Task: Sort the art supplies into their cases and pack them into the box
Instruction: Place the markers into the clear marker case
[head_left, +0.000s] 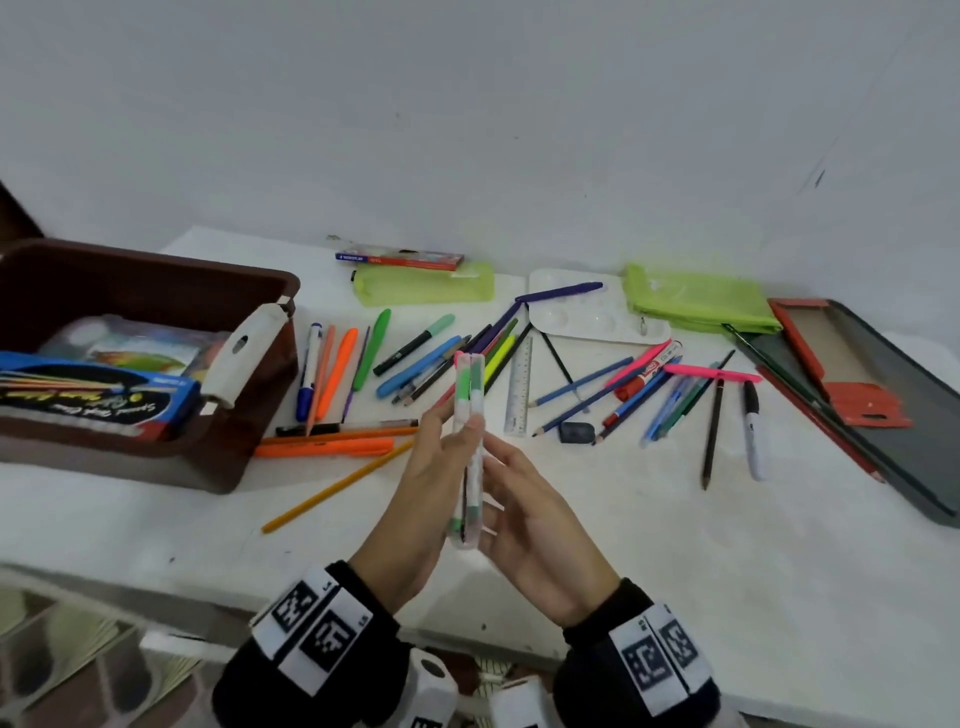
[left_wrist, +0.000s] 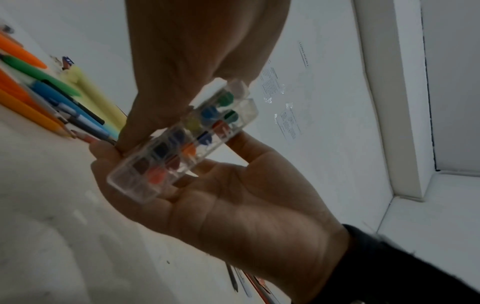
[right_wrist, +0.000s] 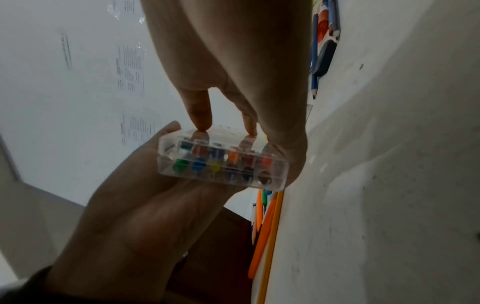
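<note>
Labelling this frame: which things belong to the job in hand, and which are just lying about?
Job in hand: clear plastic case of coloured markers, left hand, right hand, brown plastic box.
Lying about: white paint palette, clear plastic ruler, printed sheets on wall.

The box — left part cut off; wall print unreadable.

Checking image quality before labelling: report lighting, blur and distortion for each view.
Head view: evenly lit, wide-lens bowing at the edges, marker case slightly soft. Left wrist view: dim, right hand backlit and dark, pens at left blurred. Right wrist view: dim, left hand shadowed, marker caps distinguishable by colour.
</note>
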